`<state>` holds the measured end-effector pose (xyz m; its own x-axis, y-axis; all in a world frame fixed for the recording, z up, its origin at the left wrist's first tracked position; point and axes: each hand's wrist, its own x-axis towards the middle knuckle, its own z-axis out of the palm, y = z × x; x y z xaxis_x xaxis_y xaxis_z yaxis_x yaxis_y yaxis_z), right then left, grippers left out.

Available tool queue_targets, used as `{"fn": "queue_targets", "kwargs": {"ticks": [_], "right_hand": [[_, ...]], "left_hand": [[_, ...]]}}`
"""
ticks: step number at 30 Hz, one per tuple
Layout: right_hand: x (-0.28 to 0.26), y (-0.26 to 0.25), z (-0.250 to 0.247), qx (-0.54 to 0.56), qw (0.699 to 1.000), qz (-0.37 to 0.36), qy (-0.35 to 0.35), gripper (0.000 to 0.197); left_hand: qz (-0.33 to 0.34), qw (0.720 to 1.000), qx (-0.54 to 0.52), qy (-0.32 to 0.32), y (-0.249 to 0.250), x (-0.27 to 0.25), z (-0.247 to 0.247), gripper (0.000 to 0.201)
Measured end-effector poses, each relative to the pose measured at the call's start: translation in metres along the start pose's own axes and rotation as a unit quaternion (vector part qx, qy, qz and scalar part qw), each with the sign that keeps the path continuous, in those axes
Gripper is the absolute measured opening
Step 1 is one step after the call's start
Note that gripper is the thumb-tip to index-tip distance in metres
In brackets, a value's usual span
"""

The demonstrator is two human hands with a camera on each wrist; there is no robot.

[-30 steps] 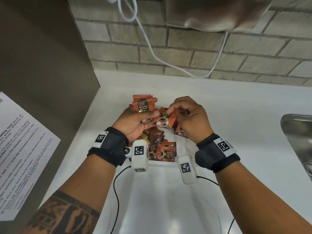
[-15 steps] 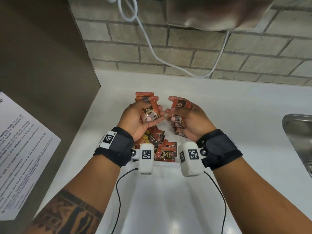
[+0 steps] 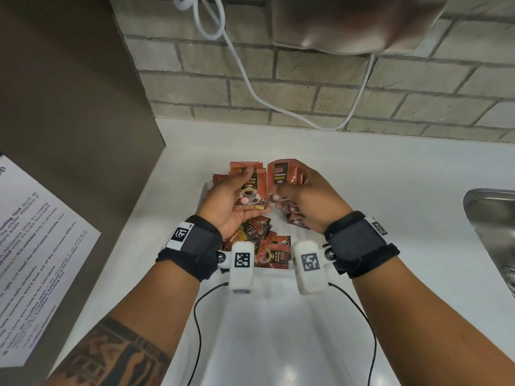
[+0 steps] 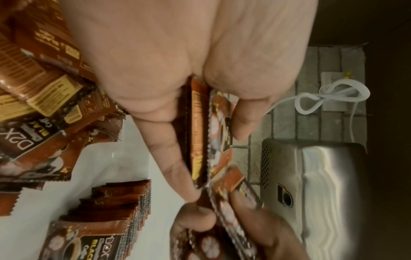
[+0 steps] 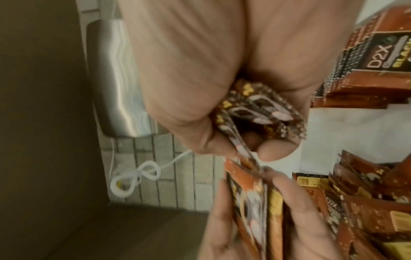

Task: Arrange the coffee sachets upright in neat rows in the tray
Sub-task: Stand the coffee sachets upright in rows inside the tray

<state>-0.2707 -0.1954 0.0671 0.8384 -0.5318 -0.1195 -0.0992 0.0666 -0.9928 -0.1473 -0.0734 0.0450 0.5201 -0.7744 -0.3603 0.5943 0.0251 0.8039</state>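
Observation:
Orange-brown "D2X Black Coffee" sachets fill a white tray (image 3: pixel 205 189). My left hand (image 3: pixel 232 203) grips a small stack of sachets (image 3: pixel 250 190) face up, thumb across the front; in the left wrist view the stack (image 4: pixel 199 140) sits edge-on between thumb and fingers. My right hand (image 3: pixel 306 196) holds several more sachets (image 3: pixel 281 175) upright, touching the left stack's right edge. The right wrist view shows that bunch (image 5: pixel 255 112) fanned loosely in the curled fingers. A row of upright sachets (image 4: pixel 115 202) stands in the tray's far part. Loose sachets (image 3: pixel 267 246) lie jumbled under my wrists.
The tray sits on a white counter (image 3: pixel 376 190) against a brick wall. A steel hand dryer (image 3: pixel 348 20) with a white cord (image 3: pixel 245 79) hangs above. A brown panel with a printed notice (image 3: pixel 36 246) stands at the left. A steel sink (image 3: pixel 493 218) lies at the right.
Both hands turned palm-up and lifted slightly. The left hand's sachets now lie squared as a stack, and the right hand has brought its bunch upright against them.

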Motion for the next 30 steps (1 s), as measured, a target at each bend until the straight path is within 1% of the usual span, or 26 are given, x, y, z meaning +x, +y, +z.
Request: {"fn": "queue_targets", "kwargs": {"ticks": [2,4,5,7,9,11,13,15,16,18,20,23,25,27,28,30], "right_hand": [[0.0,-0.001,-0.003,0.07,0.997,0.021,0.018,0.037],[0.002,0.001,-0.007,0.107,0.993,0.03,0.03,0.039],[0.003,0.001,-0.007,0.102,0.994,0.031,0.033,0.039],[0.002,0.001,-0.002,0.056,0.998,0.021,0.023,0.038],[0.0,0.001,0.006,0.005,1.0,0.005,0.015,0.047],[0.0,0.001,0.01,-0.01,1.0,-0.007,0.023,0.053],[0.002,0.001,0.011,0.014,0.999,-0.004,0.035,0.051],[0.004,0.003,0.009,0.049,0.998,0.005,0.035,0.051],[0.004,0.004,0.006,0.064,0.997,0.009,0.03,0.049],[0.004,0.004,0.001,0.083,0.996,0.012,0.02,0.043],[0.002,0.003,-0.005,0.103,0.994,0.023,0.028,0.037],[0.003,0.0,-0.009,0.116,0.992,0.021,0.043,0.041],[0.003,-0.003,-0.008,0.075,0.997,0.009,0.033,0.038],[0.002,-0.007,-0.007,0.004,1.0,0.008,0.016,0.03],[0.002,-0.008,-0.006,-0.025,1.0,0.007,0.014,0.027],[0.001,-0.01,-0.005,-0.036,0.999,0.003,0.032,0.018]], "left_hand": [[-0.007,0.999,-0.029,0.014,0.003,0.001,-0.002,0.039],[0.005,1.0,-0.017,0.018,0.005,0.002,-0.002,0.035],[0.017,1.0,-0.005,0.015,0.006,0.002,-0.002,0.036],[0.045,0.999,0.021,-0.002,0.005,0.003,0.002,0.043],[0.059,0.997,0.044,-0.019,0.004,0.002,0.006,0.051],[0.06,0.996,0.06,-0.026,0.005,0.001,0.011,0.054],[0.043,0.997,0.045,-0.034,0.006,0.0,0.011,0.05],[0.016,0.999,-0.008,-0.046,0.008,0.0,0.008,0.041],[0.01,0.998,-0.035,-0.049,0.008,0.0,0.004,0.036],[0.014,0.998,-0.051,-0.046,0.008,0.001,-0.002,0.029],[0.029,0.998,-0.027,-0.038,0.008,0.002,-0.006,0.025],[0.053,0.996,0.054,-0.039,0.008,0.0,-0.009,0.022],[0.069,0.991,0.103,-0.057,0.007,-0.001,-0.008,0.029],[0.075,0.987,0.124,-0.067,0.007,-0.001,-0.007,0.047],[0.076,0.987,0.126,-0.066,0.007,-0.001,-0.006,0.053],[0.081,0.987,0.125,-0.063,0.008,-0.001,-0.005,0.057]]}}
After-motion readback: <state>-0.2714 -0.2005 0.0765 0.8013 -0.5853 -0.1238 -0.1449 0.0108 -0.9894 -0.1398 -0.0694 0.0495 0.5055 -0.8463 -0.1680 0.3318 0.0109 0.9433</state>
